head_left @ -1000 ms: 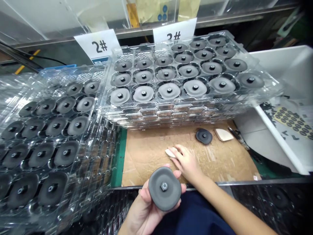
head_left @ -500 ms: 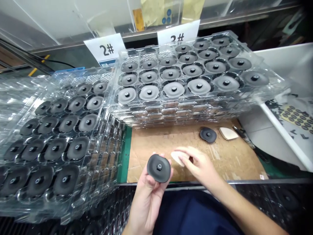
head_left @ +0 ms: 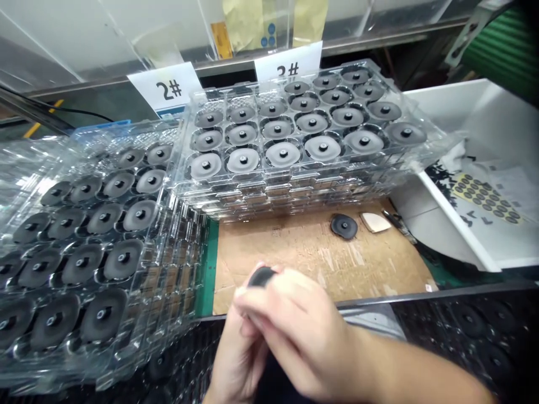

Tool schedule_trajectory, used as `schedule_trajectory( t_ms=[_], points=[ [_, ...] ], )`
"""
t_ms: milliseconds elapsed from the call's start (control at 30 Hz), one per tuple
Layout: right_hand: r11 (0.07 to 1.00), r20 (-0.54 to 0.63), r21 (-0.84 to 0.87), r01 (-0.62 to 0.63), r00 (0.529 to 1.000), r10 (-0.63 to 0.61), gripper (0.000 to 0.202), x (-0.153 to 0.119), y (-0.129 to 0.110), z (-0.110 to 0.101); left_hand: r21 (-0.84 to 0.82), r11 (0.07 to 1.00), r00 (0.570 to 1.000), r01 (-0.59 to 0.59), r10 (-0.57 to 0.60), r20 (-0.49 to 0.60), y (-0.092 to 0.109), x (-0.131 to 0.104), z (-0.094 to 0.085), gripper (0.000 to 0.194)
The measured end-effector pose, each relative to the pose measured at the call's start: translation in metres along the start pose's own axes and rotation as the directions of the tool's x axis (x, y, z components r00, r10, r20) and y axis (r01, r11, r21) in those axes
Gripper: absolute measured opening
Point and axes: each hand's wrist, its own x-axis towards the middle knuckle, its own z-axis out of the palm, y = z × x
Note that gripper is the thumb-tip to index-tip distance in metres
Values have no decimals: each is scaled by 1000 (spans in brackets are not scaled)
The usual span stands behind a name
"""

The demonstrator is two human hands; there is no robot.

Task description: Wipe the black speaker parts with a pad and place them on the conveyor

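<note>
My left hand (head_left: pixel 240 353) is wrapped round a dark grey rounded part (head_left: pixel 261 276), low in the middle of the view. Over that part lies my right hand (head_left: pixel 298 320), its fingers bent and pressed together, covering most of it. The white piece is hidden, so what the right fingers hold cannot be made out. Beyond the hands, a second dark part (head_left: pixel 344 226) with a central knob lies on the brown cardboard (head_left: pixel 252 241). Just right of it rests a cream-coloured wedge-shaped pad (head_left: pixel 376 222).
Stacked clear trays (head_left: pixel 256 182) of dark parts stand behind the cardboard, and another tray stack (head_left: pixel 160 269) is at the left. A white bin (head_left: pixel 458 224) with stickers and scraps is at the right. A slim dark tool (head_left: pixel 400 225) lies beside the pad.
My right hand has moved left and down onto the part in my left hand, and the white piece has gone out of sight. The view has shifted somewhat to the right.
</note>
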Motion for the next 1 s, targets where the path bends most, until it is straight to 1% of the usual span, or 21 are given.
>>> schedule_trajectory(
  t_ms=[67, 100, 133, 200, 267, 300, 333, 367, 433, 467, 533, 600, 633, 700, 767, 833, 900, 967, 1000],
  points=[
    [996, 83, 84, -26, 996, 19, 24, -4, -2, -2, -6, 1000, 1000, -16, 16, -12, 3, -1, 0, 45],
    [994, 115, 96, -60, 992, 49, 23, -4, -3, -3, -6, 1000, 1000, -26, 26, -3, 3, -1, 0, 44],
    [992, 119, 80, -93, 989, 83, 23, -3, -3, -4, -6, 999, 999, -33, 34, 16, 2, -1, 1, 44],
    [995, 65, 3, -105, 992, 104, 25, 1, -4, -5, -12, 999, 996, -51, 51, 75, 0, -1, 3, 40],
    [998, 8, -42, -49, 999, 49, 28, 3, -5, -7, -17, 999, 996, -42, 44, 77, 0, -2, 5, 31],
    [999, 16, -28, -22, 1000, 22, 27, 1, -5, -9, -21, 999, 997, -29, 31, 65, 1, -2, 6, 30],
    [1000, 48, 4, -8, 999, 8, 26, -2, -5, -11, -27, 999, 998, -19, 20, 58, 2, -3, 7, 33],
    [999, 94, 35, -23, 995, 19, 24, -7, -3, -15, -31, 999, 998, -16, 18, 55, 4, -2, 6, 38],
    [992, 151, 37, -117, 982, 110, 22, -17, 2, -21, -35, 999, 998, -35, 37, 57, 6, -1, 5, 51],
    [985, 150, 8, -170, 974, 167, 22, -22, 4, -23, -36, 998, 997, -58, 60, 52, 6, 0, 4, 55],
    [972, 83, -68, -225, 970, 230, 24, -27, 7, -24, -29, 994, 994, -104, 104, 14, 6, 1, 5, 56],
    [974, 29, -112, -196, 979, 200, 25, -27, 5, -22, -24, 995, 995, -101, 101, -7, 6, 2, 7, 56],
    [981, 30, -105, -165, 985, 169, 26, -26, 4, -20, -22, 996, 997, -83, 83, -10, 6, 2, 8, 56],
    [992, 82, -36, -125, 988, 127, 25, -22, 4, -19, -21, 999, 999, -46, 46, -15, 7, 2, 8, 56],
    [987, 116, 32, -158, 981, 153, 23, -19, 8, -19, -14, 998, 998, -60, 59, -35, 6, 2, 7, 55],
    [976, 83, 16, -219, 973, 217, 22, -17, 13, -21, 1, 994, 993, -106, 106, -50, 4, 4, 5, 56],
    [975, 56, -18, -221, 973, 222, 23, -17, 12, -22, 2, 992, 990, -128, 128, -53, 2, 5, 6, 58],
    [987, 75, -27, -157, 985, 158, 25, -17, 0, -22, -19, 994, 993, -111, 109, -52, -1, 7, 10, 59],
    [995, 96, -26, -100, 990, 102, 27, -17, -8, -22, -36, 995, 995, -90, 89, -48, -2, 8, 12, 59]
  ],
)
